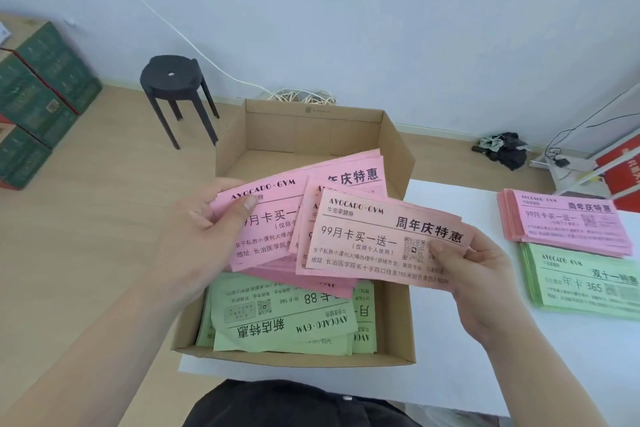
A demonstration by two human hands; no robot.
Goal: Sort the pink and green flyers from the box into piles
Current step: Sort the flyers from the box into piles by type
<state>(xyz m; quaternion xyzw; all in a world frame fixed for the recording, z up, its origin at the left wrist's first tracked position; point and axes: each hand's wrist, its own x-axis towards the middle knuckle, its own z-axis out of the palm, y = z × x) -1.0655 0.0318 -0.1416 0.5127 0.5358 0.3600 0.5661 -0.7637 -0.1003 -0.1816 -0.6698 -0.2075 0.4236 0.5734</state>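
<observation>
An open cardboard box [398, 322] sits in front of me, and green flyers [277, 315] lie in its near end. Above the box, my left hand [197, 236] grips a fanned bunch of pink flyers [273, 215] by their left end. My right hand [478, 274] pinches the right end of the top pink flyers [374, 236], thumb beside the QR code. On the white table to the right lie a pink pile [568, 222] and, nearer me, a green pile [585, 281].
The white table [450, 357] carries the box and both piles. A black stool [173, 83] stands on the wooden floor behind the box at left. Green cartons [38, 97] are stacked far left. Coiled cable [301, 97] and dark clutter [505, 147] lie by the wall.
</observation>
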